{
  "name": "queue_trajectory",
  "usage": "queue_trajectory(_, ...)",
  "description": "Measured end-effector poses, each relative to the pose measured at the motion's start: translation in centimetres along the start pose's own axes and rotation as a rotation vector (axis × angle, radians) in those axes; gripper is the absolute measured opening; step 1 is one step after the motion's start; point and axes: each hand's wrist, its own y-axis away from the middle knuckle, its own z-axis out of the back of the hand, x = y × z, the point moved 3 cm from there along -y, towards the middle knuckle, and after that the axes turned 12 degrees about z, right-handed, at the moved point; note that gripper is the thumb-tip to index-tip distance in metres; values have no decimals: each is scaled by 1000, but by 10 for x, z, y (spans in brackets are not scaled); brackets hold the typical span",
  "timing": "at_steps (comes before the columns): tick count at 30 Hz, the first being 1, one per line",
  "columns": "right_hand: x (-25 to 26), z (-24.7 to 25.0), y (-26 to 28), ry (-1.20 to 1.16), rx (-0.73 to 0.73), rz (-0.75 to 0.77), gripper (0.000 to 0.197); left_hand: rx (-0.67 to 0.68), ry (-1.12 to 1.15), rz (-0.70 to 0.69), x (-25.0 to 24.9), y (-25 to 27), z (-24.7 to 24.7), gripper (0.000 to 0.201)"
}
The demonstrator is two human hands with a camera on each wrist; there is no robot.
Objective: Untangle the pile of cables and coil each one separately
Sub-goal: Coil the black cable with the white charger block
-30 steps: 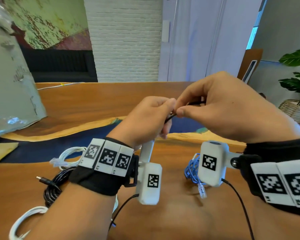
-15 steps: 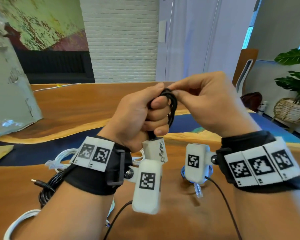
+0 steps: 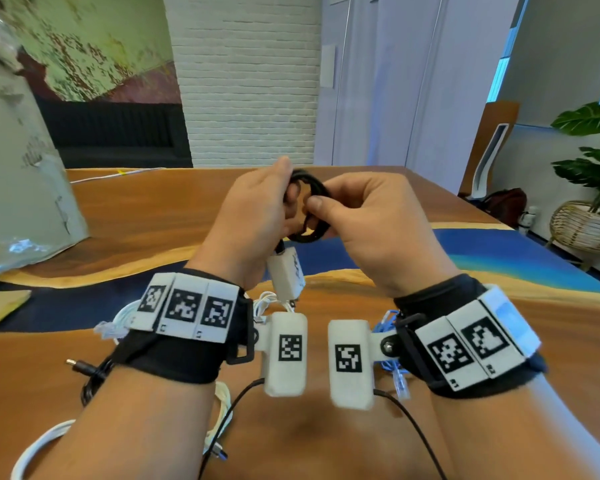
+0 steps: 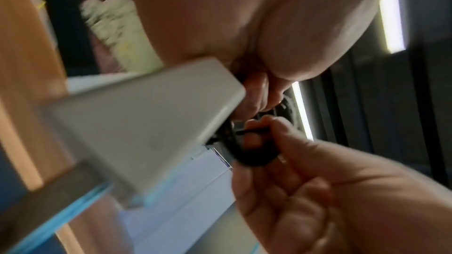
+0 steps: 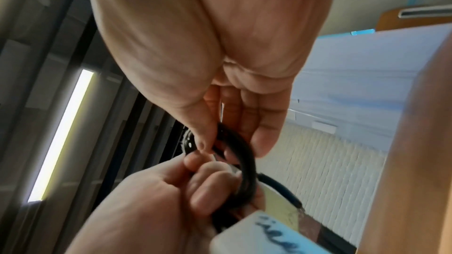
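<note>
Up above the table [image 3: 153,216], left hand [image 3: 253,220] and right hand [image 3: 368,223] both pinch the black cable coil [image 3: 309,206]

The coil [image 3: 309,206] is black, its adapter [image 3: 286,271] white. The worktop [image 3: 153,209] is brown wood with a blue band. Other cables look white [image 3: 39,448], blue [image 3: 387,320] and black [image 3: 90,379].

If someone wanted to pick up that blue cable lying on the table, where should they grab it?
Probably the bunched loops of the blue cable, pinched from above: it lies flat on the table, mostly hidden behind the right wrist camera, with its clear plug trailing toward the person.
</note>
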Motion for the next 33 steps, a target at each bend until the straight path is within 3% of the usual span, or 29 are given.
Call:
queue_trajectory(4,1,-5,2,-212,-13,-118,10,-55,-62,-51,-1,0,6,44)
queue_trajectory(6,2,-6,3,-427,17,-212,19,-13,-70,-66,-1,2,2,43)
queue_trajectory(8,4,-5,4,-572,60,-214,30,18,-138,-101,-2,5,-3,45)
queue_trajectory(10,3,-1,3,-490,64,-161,31,14,-164,-107,-2,5,-5,44)
queue_trajectory(14,-1,9,0,174,-2,50,13,-37,-291,-160,-4,2,-1,40)
queue_trajectory(17,0,10,1,386,-75,137,9,-67,-339,-179,-4,2,0,41)
queue_trajectory(23,-1,19,0,263,-106,-9,25,-81,-342,-189,-3,0,-1,40)
queue_trajectory(29,-7,23,-3,-325,-90,-203,16,-121,-245,-129,3,-4,6,40)
queue_trajectory(33,-1,37,-2,-67,43,-109,12,-151,-57,45,2,-1,5,43)
